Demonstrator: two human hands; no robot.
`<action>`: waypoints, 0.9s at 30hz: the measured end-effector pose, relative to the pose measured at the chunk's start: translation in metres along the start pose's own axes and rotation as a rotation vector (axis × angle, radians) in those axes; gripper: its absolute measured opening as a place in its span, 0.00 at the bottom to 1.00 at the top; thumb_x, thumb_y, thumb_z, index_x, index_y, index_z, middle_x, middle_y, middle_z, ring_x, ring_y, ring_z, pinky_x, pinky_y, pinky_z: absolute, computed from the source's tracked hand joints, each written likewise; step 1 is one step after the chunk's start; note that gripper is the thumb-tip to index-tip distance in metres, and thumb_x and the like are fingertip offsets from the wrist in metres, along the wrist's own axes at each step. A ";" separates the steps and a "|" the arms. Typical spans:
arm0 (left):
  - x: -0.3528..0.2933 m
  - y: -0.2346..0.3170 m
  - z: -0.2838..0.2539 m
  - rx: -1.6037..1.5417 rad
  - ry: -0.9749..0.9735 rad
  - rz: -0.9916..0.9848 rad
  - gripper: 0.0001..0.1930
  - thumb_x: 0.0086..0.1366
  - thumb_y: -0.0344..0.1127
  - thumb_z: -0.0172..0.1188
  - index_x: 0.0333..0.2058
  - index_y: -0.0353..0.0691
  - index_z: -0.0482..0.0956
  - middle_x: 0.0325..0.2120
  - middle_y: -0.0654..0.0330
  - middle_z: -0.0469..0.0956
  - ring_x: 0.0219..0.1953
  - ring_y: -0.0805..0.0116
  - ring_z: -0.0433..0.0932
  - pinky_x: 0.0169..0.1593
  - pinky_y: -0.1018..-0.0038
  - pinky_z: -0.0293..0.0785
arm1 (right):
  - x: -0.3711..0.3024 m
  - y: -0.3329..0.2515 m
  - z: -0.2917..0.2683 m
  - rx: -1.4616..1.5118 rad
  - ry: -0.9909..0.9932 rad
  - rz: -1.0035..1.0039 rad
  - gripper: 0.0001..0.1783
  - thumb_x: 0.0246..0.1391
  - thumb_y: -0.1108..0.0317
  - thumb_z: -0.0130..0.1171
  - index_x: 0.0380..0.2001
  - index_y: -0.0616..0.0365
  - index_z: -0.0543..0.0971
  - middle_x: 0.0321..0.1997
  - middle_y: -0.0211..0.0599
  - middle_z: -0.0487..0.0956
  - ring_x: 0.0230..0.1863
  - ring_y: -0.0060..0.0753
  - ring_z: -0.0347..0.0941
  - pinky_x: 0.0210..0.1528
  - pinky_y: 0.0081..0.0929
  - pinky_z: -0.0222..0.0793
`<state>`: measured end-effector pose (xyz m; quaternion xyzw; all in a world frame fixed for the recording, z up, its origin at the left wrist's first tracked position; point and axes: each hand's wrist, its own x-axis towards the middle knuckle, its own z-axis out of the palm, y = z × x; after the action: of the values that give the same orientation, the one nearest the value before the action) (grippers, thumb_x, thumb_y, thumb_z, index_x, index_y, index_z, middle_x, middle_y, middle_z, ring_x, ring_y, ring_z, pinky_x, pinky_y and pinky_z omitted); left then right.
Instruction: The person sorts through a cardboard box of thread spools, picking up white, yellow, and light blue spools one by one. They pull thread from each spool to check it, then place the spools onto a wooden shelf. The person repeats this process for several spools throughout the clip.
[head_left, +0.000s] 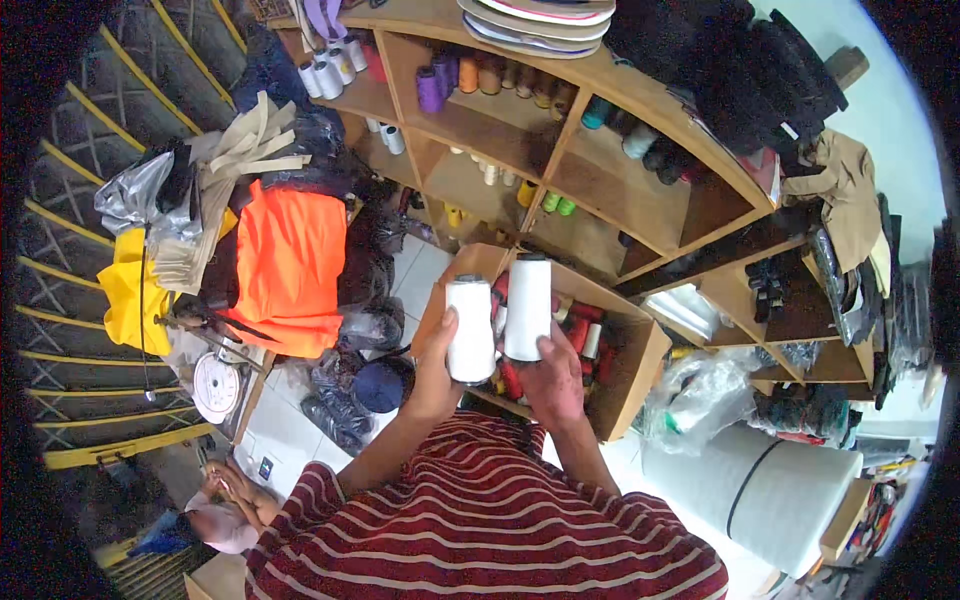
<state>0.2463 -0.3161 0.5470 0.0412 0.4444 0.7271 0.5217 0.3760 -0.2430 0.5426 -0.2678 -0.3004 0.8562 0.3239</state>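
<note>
Frame centre: left hand (433, 368) grips the left spool (470, 332), right hand (556, 382) the right spool (528, 303) near its base, probably for steadiness above the box (637, 385).

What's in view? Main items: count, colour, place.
Cylindrical thread spools: two, white, one per hand
Open cardboard box: one, brown, beyond hands
Small boxed spools: several, red and white, inside it
Wooden cubby shelf: one, brown, top centre
Shelved thread spools: many, mixed colours, in cubbies
Fabric sheet: one, bright orange, left
Draped cloth: one, yellow, far left
Strapped bulky roll: one, white, lower right
Second person: one, pale top, lower left
Striped shirt: one, maroon and white, bottom
Left hand: one, bare, on left spool
Right hand: one, bare, on right spool
</note>
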 end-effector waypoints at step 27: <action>-0.008 0.008 -0.022 0.539 -0.465 0.762 0.36 0.40 0.25 0.78 0.45 0.38 0.62 0.46 0.49 0.69 0.49 0.62 0.73 0.57 0.64 0.66 | 0.019 -0.009 0.033 -0.060 0.338 0.079 0.28 0.61 0.46 0.53 0.48 0.63 0.72 0.33 0.41 0.78 0.29 0.34 0.76 0.34 0.33 0.75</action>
<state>0.2323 -0.3360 0.5429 0.4932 0.4417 0.6968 0.2760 0.3452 -0.2352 0.5657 -0.4289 -0.2566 0.8017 0.3278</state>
